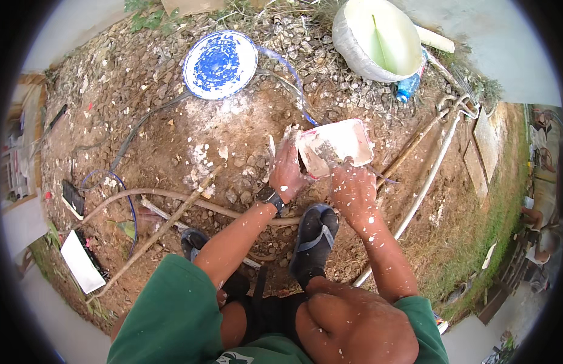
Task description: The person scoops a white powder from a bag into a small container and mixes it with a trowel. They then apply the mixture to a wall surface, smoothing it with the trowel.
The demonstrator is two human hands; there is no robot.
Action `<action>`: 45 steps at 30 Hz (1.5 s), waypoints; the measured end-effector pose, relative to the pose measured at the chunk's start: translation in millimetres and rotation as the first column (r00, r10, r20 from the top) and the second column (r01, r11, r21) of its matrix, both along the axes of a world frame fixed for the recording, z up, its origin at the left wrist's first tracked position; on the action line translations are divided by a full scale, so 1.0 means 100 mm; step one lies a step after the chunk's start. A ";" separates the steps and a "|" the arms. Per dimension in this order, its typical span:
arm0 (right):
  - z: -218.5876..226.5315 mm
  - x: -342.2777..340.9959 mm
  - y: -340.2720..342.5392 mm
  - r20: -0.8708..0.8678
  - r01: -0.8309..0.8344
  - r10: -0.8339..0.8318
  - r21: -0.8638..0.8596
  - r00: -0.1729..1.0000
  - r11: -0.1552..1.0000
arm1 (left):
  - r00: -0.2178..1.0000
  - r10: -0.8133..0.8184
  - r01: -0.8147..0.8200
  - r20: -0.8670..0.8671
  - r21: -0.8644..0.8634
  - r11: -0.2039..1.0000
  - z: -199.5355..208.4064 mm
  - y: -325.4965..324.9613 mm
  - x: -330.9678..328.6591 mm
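Observation:
A small rectangular tub [361, 141] with a reddish rim, smeared with white paste, tilts over the ground in front of me. My left hand [287, 170], wearing a dark wristwatch, grips its left side. White splashes dot my right hand [353, 189], which is closed at the near edge of the tub. From its fingers a greyish, paste-coated scraper blade [328, 151] reaches into the tub; its handle is hidden in the hand. My feet in dark socks and sandals stand just below.
A blue round lid [221, 64] smeared white lies at the far left. Far right are a large whitish bucket [378, 42] and a blue-capped plastic bottle [406, 90]. Wooden sticks [154, 242], a pale pole [427, 188], a hose and a brush [72, 199] lie on rocky soil.

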State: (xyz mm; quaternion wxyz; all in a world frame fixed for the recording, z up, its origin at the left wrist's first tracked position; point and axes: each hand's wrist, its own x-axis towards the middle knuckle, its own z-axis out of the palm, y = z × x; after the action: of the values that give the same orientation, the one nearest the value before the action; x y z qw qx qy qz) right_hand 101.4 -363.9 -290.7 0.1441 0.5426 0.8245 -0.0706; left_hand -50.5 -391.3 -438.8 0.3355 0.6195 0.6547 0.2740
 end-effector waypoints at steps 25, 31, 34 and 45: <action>0.05 -0.18 0.06 0.027 -0.006 0.006 -0.015 1.000 1.000 | 0.990 -0.034 0.023 -0.138 -0.077 0.997 -0.08 -0.11 0.05; 0.18 -0.06 0.16 0.115 0.039 -0.018 -0.178 0.993 0.983 | 0.988 -0.009 -0.016 -0.151 -0.163 0.986 -0.09 -0.05 0.07; 0.13 0.10 0.22 0.005 0.100 -0.101 0.036 0.995 0.994 | 0.986 -0.011 -0.015 -0.167 -0.157 0.987 -0.11 -0.08 0.10; 0.06 0.33 0.44 0.085 0.170 -0.156 -0.208 0.984 0.963 | 0.998 0.045 -0.054 -0.046 -0.212 0.976 -0.11 -0.10 0.14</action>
State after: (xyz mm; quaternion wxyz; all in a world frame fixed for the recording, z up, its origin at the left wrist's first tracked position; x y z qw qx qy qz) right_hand 134.5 -319.9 -285.1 0.2234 0.5921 0.7592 -0.1522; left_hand -37.0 -401.6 -449.9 0.3797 0.5689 0.7022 0.1978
